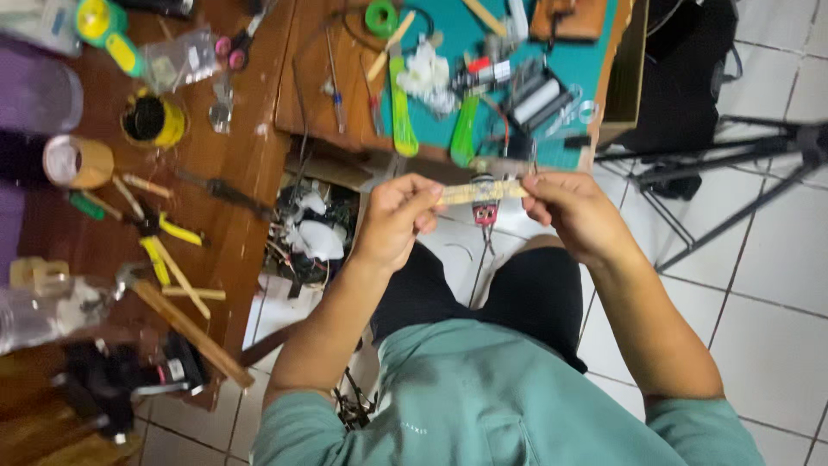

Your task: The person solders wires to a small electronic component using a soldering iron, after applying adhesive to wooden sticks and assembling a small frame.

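Observation:
A thin pale wooden stick (pixel 479 192) is held level between both hands, above my lap. My left hand (pixel 395 220) pinches its left end and my right hand (pixel 573 211) pinches its right end. A small red clip-like piece (pixel 485 213) hangs from the middle of the stick. Thin wires trail down from it toward the floor. I am seated, in a green shirt and black shorts.
A teal cutting mat (pixel 448 34) on the wooden table ahead carries green handled tools (pixel 402 112), white scraps and small parts. The left table holds yellow pliers (pixel 159 246), a hammer (pixel 185 326), tape rolls and bottles. A box of scraps (pixel 315 233) sits below; a black tripod (pixel 733 173) stands right.

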